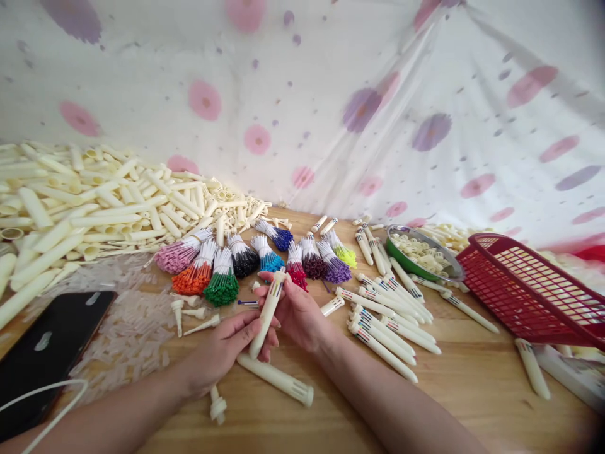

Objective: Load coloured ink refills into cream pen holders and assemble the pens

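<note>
The long cream pen (266, 318) slants in both hands, slotted end toward 1 o'clock, round end toward 7. The left hand (227, 342) pinches its middle; the right hand (302, 315) pinches its top. Just below, a tube's (276, 380) slots point toward 4.

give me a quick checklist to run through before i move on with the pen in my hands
1. Grip: ok. The left hand holds the cream pen along its lower part, the right hand near its slotted top.
2. All slots filled: cannot tell. Dark and coloured marks show, but they are too small to count.
3. Refill bundles in front: ok. They are grouped by colour beyond the hands.
4. Space under the hands: not ok. A loose barrel lies there and might get knocked.
5. Phone away from the hands: ok. It lies off to the left.
</note>
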Available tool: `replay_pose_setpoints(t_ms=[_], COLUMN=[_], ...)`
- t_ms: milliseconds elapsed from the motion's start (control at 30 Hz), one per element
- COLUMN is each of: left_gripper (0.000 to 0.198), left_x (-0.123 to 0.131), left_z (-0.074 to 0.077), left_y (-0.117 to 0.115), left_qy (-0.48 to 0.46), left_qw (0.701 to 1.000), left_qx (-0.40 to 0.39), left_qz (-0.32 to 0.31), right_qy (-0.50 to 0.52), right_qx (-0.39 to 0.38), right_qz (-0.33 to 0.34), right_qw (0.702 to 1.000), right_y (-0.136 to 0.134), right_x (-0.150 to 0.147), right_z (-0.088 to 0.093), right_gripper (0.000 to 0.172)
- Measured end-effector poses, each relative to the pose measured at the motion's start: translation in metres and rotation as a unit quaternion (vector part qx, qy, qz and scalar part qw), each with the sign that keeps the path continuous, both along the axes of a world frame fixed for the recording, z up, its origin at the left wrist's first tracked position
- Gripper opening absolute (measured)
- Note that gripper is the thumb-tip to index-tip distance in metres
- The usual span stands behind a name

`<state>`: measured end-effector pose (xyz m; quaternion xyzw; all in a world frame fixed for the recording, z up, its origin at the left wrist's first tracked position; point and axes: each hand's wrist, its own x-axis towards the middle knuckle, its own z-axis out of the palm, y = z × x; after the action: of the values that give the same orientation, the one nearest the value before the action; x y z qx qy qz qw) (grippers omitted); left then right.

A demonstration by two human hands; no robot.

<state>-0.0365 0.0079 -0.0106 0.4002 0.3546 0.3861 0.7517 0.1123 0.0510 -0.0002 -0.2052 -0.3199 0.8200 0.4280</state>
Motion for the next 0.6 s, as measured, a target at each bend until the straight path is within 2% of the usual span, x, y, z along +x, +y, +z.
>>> replay_pose_setpoints(t_ms=[200, 367, 600], left_gripper=[0.030, 0.025, 0.028], left_x=[-0.0005, 0.0006, 0.0019], left_z=[0.0005, 0.0007, 0.0018], left_y=[0.0018, 0.0018, 0.0042], left_qy=[-0.033, -0.053, -0.085], left_qw=[0.999, 0.998, 0.995], left_qx=[-0.016, -0.018, -0.030], left_qz=[-0.013, -0.024, -0.039], right_qy=[0.015, 0.031, 0.010], right_qx=[-0.003, 0.000, -0.017], right_qz=[-0.005, -0.001, -0.055], right_qw=[1.000, 1.000, 0.998], right_y=[-0.0017, -0.0054, -0.0054], right_x=[-0.0010, -0.0021, -0.0076], right_z=[-0.0041, 0.0000, -0.0011], right_gripper=[0.036, 0.043, 0.045])
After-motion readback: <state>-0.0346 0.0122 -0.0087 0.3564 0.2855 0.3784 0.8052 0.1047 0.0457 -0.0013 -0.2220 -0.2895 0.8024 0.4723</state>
